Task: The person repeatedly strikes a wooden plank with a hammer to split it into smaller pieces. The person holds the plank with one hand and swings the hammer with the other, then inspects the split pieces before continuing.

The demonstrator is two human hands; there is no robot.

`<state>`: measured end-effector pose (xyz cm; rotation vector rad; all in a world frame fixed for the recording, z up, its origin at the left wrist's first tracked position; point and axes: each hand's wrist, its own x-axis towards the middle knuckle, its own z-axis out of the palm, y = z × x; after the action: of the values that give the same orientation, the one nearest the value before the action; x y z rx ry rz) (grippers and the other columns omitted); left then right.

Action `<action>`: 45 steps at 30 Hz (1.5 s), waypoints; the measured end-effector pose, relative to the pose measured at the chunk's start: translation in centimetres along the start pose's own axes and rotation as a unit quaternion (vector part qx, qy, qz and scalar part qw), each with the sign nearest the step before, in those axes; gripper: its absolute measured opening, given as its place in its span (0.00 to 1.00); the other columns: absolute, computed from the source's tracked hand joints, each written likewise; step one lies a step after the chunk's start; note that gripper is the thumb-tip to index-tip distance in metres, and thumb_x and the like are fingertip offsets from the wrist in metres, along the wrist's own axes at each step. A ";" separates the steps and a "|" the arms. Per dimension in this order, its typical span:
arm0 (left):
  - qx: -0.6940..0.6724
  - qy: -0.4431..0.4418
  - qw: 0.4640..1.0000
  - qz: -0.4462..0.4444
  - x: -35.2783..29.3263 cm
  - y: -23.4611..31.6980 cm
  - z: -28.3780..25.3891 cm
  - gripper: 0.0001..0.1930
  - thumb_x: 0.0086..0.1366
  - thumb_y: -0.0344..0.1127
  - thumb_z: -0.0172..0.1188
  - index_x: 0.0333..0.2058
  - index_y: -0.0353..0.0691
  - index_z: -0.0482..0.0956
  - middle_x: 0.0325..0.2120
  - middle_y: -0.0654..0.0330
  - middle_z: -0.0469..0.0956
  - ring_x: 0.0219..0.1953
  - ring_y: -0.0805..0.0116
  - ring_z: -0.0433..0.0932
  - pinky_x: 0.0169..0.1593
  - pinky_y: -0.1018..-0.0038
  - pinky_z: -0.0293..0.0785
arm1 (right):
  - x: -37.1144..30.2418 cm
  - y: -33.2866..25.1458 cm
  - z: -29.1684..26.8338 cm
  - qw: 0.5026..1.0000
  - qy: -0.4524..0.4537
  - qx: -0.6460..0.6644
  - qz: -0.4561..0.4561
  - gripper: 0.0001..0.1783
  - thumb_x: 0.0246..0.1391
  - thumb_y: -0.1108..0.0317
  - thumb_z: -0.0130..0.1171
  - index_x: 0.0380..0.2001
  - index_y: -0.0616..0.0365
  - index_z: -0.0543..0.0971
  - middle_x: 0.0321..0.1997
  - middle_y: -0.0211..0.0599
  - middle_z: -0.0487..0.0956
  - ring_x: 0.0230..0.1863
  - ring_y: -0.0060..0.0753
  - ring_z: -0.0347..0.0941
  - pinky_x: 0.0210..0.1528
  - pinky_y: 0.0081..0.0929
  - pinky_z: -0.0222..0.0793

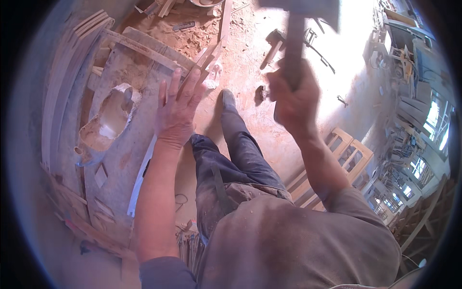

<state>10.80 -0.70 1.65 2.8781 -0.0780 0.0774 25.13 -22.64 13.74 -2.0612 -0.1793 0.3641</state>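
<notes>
My right hand [297, 101], raised and slightly blurred, grips the handle of a large-headed mallet [294, 43]; its head is cut off by the top edge of the head view. My left hand [175, 115] is open, fingers spread, at the right side of the workbench [144, 96]. Just beyond its fingertips, narrow wooden pieces [208, 59] stick out past the bench's edge. Whether the fingers touch them I cannot tell. On the bench, left of that hand, lies a cut-open, dusty plastic container [103, 125].
A second mallet [273, 50] lies on the sunlit floor beside a dark metal tool [320, 53]. Wood shavings [197, 38] cover the floor beyond the bench. Long boards [67, 86] lean at the far left. A pale wooden frame [349, 151] stands behind my right forearm.
</notes>
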 end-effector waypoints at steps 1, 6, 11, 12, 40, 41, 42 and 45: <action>-0.012 -0.001 1.000 0.007 0.2 0.0 0.0 0.36 0.57 0.25 0.64 0.66 0.56 0.73 0.78 0.69 0.58 0.79 0.51 0.54 0.78 0.46 0.53 | -0.3 -1.7 -0.1 0.992 0.039 0.115 -0.041 0.12 0.65 0.70 0.67 0.41 0.63 0.74 0.27 0.38 0.78 0.26 0.27 0.75 0.27 0.28 0.69; -0.009 -0.008 1.000 0.009 0.5 0.1 -0.1 0.35 0.57 0.25 0.64 0.64 0.57 0.75 0.78 0.69 0.59 0.79 0.52 0.54 0.78 0.44 0.52 | 0.9 5.0 1.7 0.963 -0.163 -0.216 0.008 0.12 0.68 0.71 0.57 0.49 0.68 0.71 0.28 0.57 0.82 0.29 0.54 0.82 0.32 0.49 0.76; 0.006 -0.030 0.999 0.016 0.0 -0.3 0.4 0.30 0.62 0.28 0.60 0.63 0.58 0.77 0.77 0.69 0.59 0.79 0.52 0.53 0.77 0.43 0.54 | 1.9 6.0 2.0 0.962 -0.180 -0.169 0.120 0.15 0.66 0.67 0.63 0.44 0.65 0.71 0.29 0.49 0.79 0.28 0.45 0.80 0.33 0.43 0.74; 0.001 -0.032 0.999 0.022 0.1 -0.3 0.2 0.31 0.61 0.27 0.61 0.64 0.57 0.76 0.77 0.68 0.59 0.79 0.51 0.54 0.78 0.44 0.53 | 1.3 6.7 1.7 0.964 -0.173 -0.132 0.152 0.14 0.66 0.67 0.64 0.43 0.63 0.70 0.27 0.42 0.79 0.25 0.37 0.79 0.29 0.39 0.74; 0.010 -0.055 0.997 0.046 0.3 -0.6 -0.2 0.39 0.50 0.33 0.73 0.64 0.56 0.76 0.77 0.63 0.60 0.74 0.45 0.61 0.76 0.43 0.57 | 4.1 7.8 3.4 0.949 -0.197 -0.093 0.229 0.08 0.60 0.71 0.61 0.38 0.61 0.72 0.25 0.35 0.75 0.23 0.29 0.75 0.23 0.33 0.71; 0.007 -0.051 0.998 0.045 0.1 -0.7 -0.1 0.38 0.51 0.33 0.73 0.64 0.56 0.76 0.76 0.63 0.60 0.74 0.45 0.61 0.76 0.44 0.57 | 5.1 8.3 2.4 0.942 -0.221 -0.122 0.222 0.10 0.59 0.69 0.62 0.38 0.62 0.73 0.25 0.37 0.75 0.23 0.29 0.75 0.25 0.34 0.71; 0.022 -0.036 0.998 0.044 0.8 -1.0 0.2 0.38 0.51 0.33 0.73 0.64 0.56 0.76 0.76 0.63 0.60 0.74 0.45 0.61 0.75 0.44 0.58 | 5.7 7.7 2.0 0.943 -0.210 -0.174 0.189 0.09 0.60 0.71 0.62 0.38 0.62 0.72 0.25 0.35 0.75 0.22 0.27 0.74 0.24 0.32 0.71; 0.029 -0.041 0.998 0.046 -0.1 -0.6 0.0 0.37 0.52 0.33 0.73 0.63 0.56 0.76 0.76 0.63 0.61 0.73 0.44 0.62 0.74 0.44 0.59 | 5.7 5.8 0.8 0.968 -0.088 0.031 0.235 0.07 0.62 0.74 0.61 0.39 0.62 0.73 0.26 0.32 0.77 0.21 0.22 0.74 0.21 0.28 0.70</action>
<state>10.76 -0.08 1.49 2.9346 -0.2273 -0.0202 30.07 -23.30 7.32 -1.9956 0.2189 0.8340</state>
